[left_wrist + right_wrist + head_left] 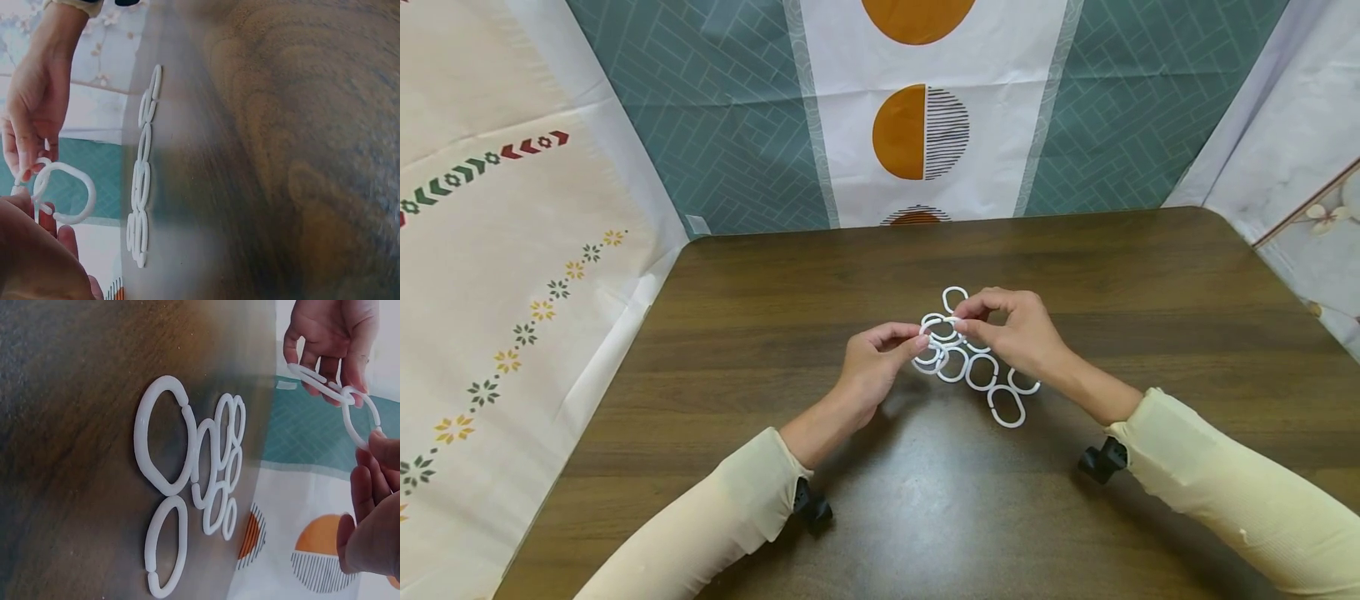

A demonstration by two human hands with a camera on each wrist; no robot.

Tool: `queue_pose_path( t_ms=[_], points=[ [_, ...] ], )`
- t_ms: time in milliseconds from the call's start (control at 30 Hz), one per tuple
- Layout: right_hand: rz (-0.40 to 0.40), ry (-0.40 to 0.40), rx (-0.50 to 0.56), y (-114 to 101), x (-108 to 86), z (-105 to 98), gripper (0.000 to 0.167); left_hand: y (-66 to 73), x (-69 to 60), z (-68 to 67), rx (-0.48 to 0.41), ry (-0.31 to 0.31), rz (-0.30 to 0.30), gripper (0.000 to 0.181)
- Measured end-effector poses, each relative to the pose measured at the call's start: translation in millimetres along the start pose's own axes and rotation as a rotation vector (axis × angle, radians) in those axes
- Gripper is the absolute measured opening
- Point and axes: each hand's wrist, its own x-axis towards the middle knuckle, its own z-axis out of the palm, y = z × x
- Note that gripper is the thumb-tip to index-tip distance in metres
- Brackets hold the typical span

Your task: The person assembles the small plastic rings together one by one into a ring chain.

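Both hands meet above the table among white plastic rings that look like shower curtain rings, each an oval with a small gap. My left hand [872,367] pinches a ring near its fingertips, and a second ring [92,190] hooked through it hangs beside the fingers. From the other side, my right hand [1018,333] pinches the first ring [348,422] between thumb and fingers. Below them, several loose rings [142,428] lie flat in a cluster on the table. In the head view the hands and the held rings overlap part of that cluster.
The brown wooden table [760,300] reaches back to a teal and white patterned cloth [730,133]. Patterned cloths also hang at left and right. A small black device [812,507] sits at the left cuff, another [1103,460] at the right.
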Motion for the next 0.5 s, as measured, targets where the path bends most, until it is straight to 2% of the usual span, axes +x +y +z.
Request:
queue_pose_path(
  t_ms=[167,300,500],
  points=[
    [0.015,-0.049,0.002,4.0,0.5,-6.4,0.007,2.5,0.8,-2.8,0.023,0.038,0.017,0.021],
    [0.014,-0.052,-0.034,12.5,-0.6,-18.3,0.008,3.9,1.6,-5.9,0.042,0.071,0.025,0.023],
    [0.071,-0.076,-0.094,25.7,-8.1,-37.1,0.010,5.2,2.1,-9.6,0.084,0.110,0.029,0.021]
  ],
)
